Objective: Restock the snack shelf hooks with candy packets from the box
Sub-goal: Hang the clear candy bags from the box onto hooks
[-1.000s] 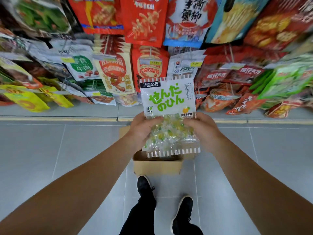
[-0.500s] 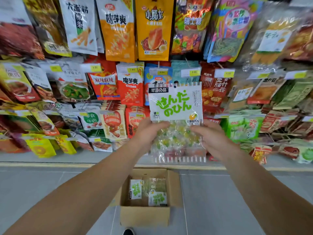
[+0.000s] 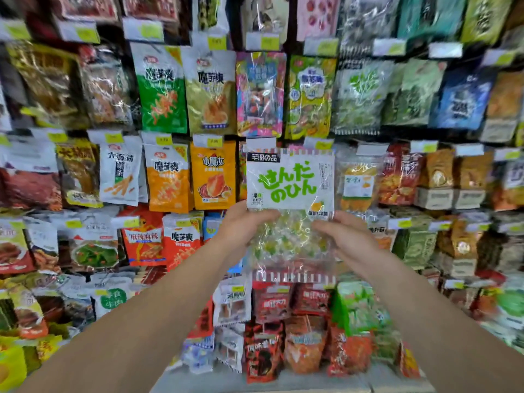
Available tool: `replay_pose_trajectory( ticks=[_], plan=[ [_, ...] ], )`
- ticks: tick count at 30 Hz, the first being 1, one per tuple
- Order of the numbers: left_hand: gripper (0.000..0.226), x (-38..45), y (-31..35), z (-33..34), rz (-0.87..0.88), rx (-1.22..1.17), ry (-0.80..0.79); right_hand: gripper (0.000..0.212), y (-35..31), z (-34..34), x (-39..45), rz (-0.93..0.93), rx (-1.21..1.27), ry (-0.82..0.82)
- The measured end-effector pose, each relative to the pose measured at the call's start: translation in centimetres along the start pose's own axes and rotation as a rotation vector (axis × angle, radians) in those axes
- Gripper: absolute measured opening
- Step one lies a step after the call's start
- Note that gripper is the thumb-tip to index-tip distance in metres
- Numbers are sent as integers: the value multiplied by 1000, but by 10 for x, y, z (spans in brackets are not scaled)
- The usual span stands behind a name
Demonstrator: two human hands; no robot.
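Now | candy packet is held upright in front of the snack shelf, over its hanging packs | left hand is curled on its left edge | right hand is curled on its right edge

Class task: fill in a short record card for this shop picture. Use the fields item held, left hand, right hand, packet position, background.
item held: clear plastic candy packet with white label and green lettering
left hand: grips the packet's left edge
right hand: grips its right edge
packet position: upright, raised in front of the hooks, not yet hung
background: hanging rows of snack bags, including an orange foil bag to the packet's left
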State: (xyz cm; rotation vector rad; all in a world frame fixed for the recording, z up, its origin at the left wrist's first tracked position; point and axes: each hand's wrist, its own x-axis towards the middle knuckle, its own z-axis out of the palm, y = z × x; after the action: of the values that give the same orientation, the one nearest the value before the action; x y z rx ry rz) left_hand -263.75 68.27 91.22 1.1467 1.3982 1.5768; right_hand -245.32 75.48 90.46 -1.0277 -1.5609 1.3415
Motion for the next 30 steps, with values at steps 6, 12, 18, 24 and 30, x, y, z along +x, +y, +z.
replay_pose_trajectory(
  ticks=[6,12,18,24,30],
  plan=[
    [17,63,34,25,124,1,-25,19,-42,-31,47,-111,-58,21],
    [22,131,50,38,199,-41,-48,44,-64,-45,101,-149,-137,95],
    [22,201,57,47,192,-52,-81,35,-73,-56,163,-175,-169,143],
    [71,256,65,63,184,-21,-73,18,-85,-73,221,-206,-195,144],
    [88,305,77,92,249,-20,-23,38,-109,-111,278,-239,-199,220]
  ],
)
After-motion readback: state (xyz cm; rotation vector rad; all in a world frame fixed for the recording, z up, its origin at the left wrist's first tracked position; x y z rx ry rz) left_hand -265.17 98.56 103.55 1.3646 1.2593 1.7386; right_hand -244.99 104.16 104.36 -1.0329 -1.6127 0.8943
